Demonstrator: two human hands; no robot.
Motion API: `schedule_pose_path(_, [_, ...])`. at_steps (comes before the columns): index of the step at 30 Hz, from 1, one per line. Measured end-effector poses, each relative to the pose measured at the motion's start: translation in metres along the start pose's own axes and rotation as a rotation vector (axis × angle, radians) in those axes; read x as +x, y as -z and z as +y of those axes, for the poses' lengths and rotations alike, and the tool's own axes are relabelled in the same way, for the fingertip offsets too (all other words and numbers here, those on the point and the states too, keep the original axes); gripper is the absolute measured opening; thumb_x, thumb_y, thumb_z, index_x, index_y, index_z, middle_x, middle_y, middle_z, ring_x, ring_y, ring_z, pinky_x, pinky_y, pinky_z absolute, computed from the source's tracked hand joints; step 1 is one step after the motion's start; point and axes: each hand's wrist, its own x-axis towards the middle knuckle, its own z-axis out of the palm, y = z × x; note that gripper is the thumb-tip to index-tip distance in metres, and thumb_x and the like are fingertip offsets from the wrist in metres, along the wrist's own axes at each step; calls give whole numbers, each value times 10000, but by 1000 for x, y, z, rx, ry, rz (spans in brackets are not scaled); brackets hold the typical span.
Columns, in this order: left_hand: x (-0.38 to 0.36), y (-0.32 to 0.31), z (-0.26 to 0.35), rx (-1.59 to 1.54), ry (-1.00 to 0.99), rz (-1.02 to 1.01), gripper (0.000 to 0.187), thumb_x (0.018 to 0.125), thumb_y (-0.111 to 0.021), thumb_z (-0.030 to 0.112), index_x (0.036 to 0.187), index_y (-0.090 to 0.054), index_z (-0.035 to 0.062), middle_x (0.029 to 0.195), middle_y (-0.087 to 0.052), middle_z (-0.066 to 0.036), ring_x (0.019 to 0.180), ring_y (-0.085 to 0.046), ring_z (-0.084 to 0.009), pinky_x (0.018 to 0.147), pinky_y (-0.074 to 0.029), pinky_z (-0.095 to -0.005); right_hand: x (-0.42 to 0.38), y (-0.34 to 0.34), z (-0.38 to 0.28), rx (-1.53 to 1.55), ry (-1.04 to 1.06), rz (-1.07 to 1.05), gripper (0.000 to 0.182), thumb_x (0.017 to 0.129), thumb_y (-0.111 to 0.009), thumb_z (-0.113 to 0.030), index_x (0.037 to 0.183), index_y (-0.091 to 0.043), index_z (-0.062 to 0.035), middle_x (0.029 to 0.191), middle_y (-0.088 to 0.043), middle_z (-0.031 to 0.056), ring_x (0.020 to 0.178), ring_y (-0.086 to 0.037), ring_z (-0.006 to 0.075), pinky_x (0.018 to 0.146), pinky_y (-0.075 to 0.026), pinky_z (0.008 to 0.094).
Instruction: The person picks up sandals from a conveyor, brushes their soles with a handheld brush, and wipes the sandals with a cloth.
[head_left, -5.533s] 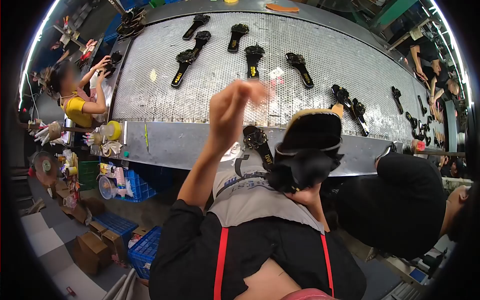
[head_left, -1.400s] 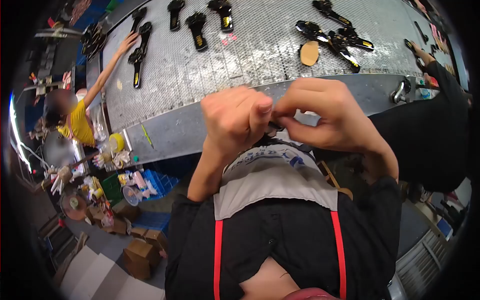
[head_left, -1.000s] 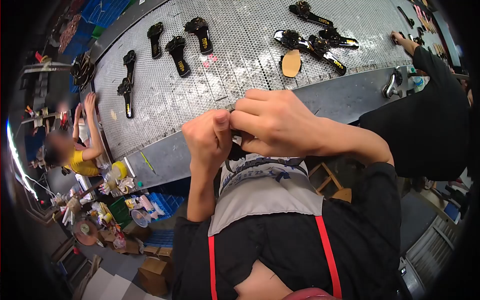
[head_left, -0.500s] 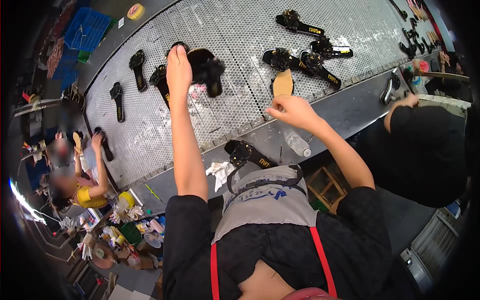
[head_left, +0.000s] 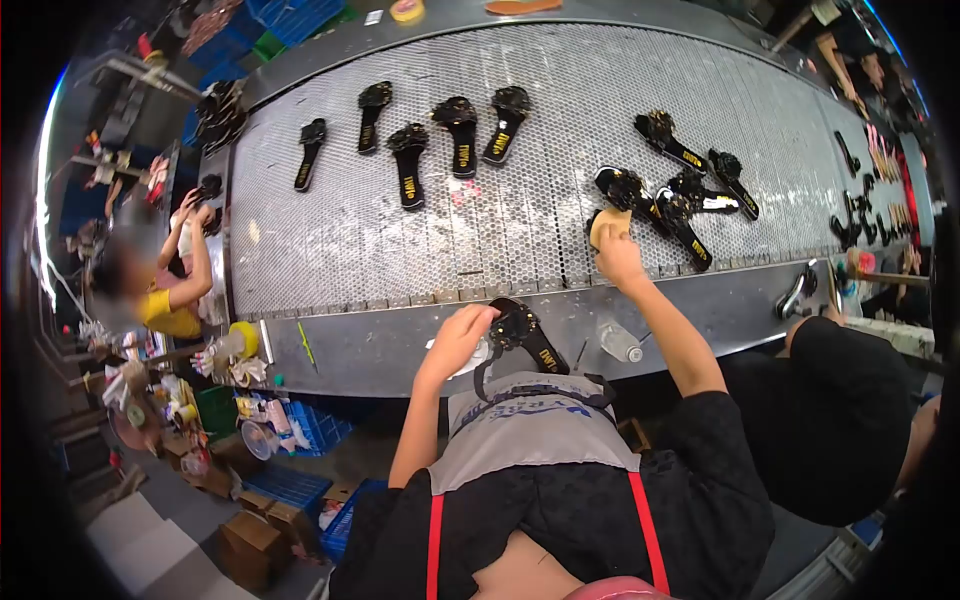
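My left hand (head_left: 458,343) is at the near table edge, fingers curled, fingertips at the toe of a black slide sandal (head_left: 545,352) with an ornamented strap and gold lettering. A crumpled white tissue (head_left: 476,358) lies partly hidden under that hand. Further out to the right, my right hand (head_left: 620,262) pinches a tan sole piece (head_left: 606,224), with a dark edge showing beside it. Just beyond are several more black slide sandals (head_left: 686,235), lying close together on the perforated metal surface (head_left: 540,230).
Several single slides (head_left: 408,180) are spread over the left half of the surface. A clear bottle (head_left: 622,344) lies on the near ledge, and a green stick (head_left: 306,343) is further left. One person (head_left: 178,295) works at left; another in black (head_left: 840,420) is close at right.
My left hand has come back from the far slides to the one at the near edge. A slide it was by now lies in the row. My right hand has closed on the tan piece.
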Motion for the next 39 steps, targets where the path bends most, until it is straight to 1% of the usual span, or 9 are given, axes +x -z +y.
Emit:
schedule_pose_path(2, [-24, 7, 14, -80, -34, 44, 342, 1065, -556, 282, 1174, -712, -2, 1148, -727, -131, 1117, -659, -230, 968, -485, -356, -7, 49, -18, 153, 74, 178, 216, 840, -645, -186, 980, -577, -35, 928, -722, 202, 760, -721, 380, 665, -584, 504])
schedule_pose_path(9, [-74, 0, 130, 336, -599, 430, 374, 965, -659, 210, 1281, -650, 11, 1367, -610, -164, 1295, -561, -348, 1109, -425, -419, -109, 258, -106, 874, 164, 59, 321, 838, -653, -152, 1123, -725, -23, 793, -728, 153, 662, -715, 248, 633, -550, 344])
schedule_pose_path(13, [-90, 5, 172, 81, -642, 198, 461, 910, -727, 194, 1318, -621, 9, 1300, -648, -186, 1258, -593, -395, 1091, -455, -457, -174, 309, -143, 1074, 391, 67, 395, 846, -679, -75, 1233, -639, -5, 910, -723, 144, 807, -726, 197, 714, -562, 322])
schedule_pose_path(14, [-103, 23, 192, -49, -376, -144, 455, 924, -719, 152, 1335, -606, -7, 1274, -685, -173, 1211, -651, -344, 1075, -478, -422, -186, 315, -151, 1103, 439, 130, 437, 858, -689, -67, 1282, -601, -7, 955, -721, 149, 840, -725, 201, 732, -565, 326])
schedule_pose_path(19, [-134, 15, 198, -687, -631, -208, 315, 1010, -636, 92, 1306, -612, -11, 1272, -699, -136, 1166, -653, -173, 1014, -501, -328, -224, 319, -164, 1871, 526, 574, 543, 963, -686, -145, 1373, -342, -46, 1137, -621, 212, 987, -665, 259, 881, -550, 414])
schedule_pose_path(23, [-142, 5, 200, -794, -601, 45, 287, 1037, -627, 124, 1282, -600, -22, 1193, -702, -117, 1104, -640, -129, 976, -500, -289, -243, 281, -137, 2043, 315, 45, 771, 839, -794, -286, 1426, -397, 18, 1328, -575, 177, 1274, -551, 271, 1115, -395, 447])
schedule_pose_path(27, [-142, -9, 200, -823, -539, 118, 253, 1044, -631, 152, 1227, -609, -20, 1165, -704, -102, 1088, -627, -105, 953, -497, -263, -270, 255, -127, 1358, 329, -354, 708, 881, -810, -222, 1464, -476, 4, 1411, -556, 135, 1249, -557, 228, 1085, -426, 381])
schedule_pose_path(30, [-139, -13, 206, -865, -607, 27, 251, 1055, -613, 161, 1223, -585, -24, 1198, -712, -154, 1088, -667, -157, 960, -524, -297, -278, 230, -129, 1613, 92, -527, 551, 970, -718, -147, 1453, -505, 7, 1351, -608, 134, 1202, -575, 222, 1038, -460, 352])
schedule_pose_path(39, [-106, -24, 172, -838, -570, 224, 287, 1050, -642, 283, 1057, -633, -4, 970, -717, -100, 928, -688, -152, 850, -548, -294, -265, 254, -113, 1322, 204, -400, 396, 982, -676, -88, 1348, -552, -1, 1158, -672, 114, 1048, -595, 181, 963, -475, 329])
